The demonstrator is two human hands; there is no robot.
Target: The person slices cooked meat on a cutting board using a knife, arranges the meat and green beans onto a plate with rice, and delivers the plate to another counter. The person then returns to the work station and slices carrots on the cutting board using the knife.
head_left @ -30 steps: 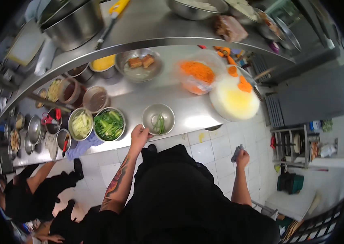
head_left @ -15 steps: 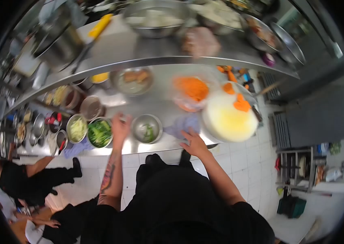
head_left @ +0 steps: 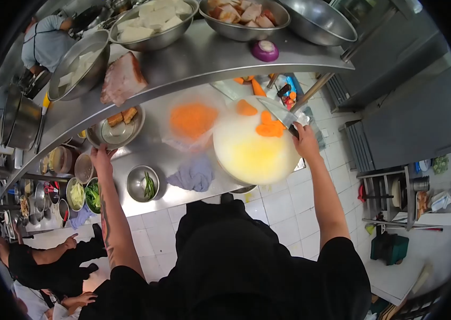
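My right hand (head_left: 304, 140) is closed round the dark handle of a broad knife (head_left: 278, 113), whose blade lies over the back right of a round white cutting board (head_left: 252, 160). Orange carrot pieces (head_left: 270, 128) rest beside the blade. My left hand (head_left: 103, 157) is at the near rim of a metal bowl (head_left: 136, 132) with brown chunks in it; fingers and thumb grip that rim. A small bowl (head_left: 133, 190) of green stalks, a crumpled bluish cloth (head_left: 192, 174) and a plastic bag of shredded carrot (head_left: 193, 121) are on the steel counter.
Above the counter runs a steel shelf (head_left: 193, 69) bearing bowls of white blocks and meat, a meat slab (head_left: 124, 79) and a purple onion (head_left: 265, 50). Co-workers in dark clothes (head_left: 55, 264) stand at the lower left; another person (head_left: 48, 40) is at the upper left.
The view has shifted right. The right hand has left the cloth on the counter and taken hold of the knife. The left hand has moved to the bowl with the brown chunks.
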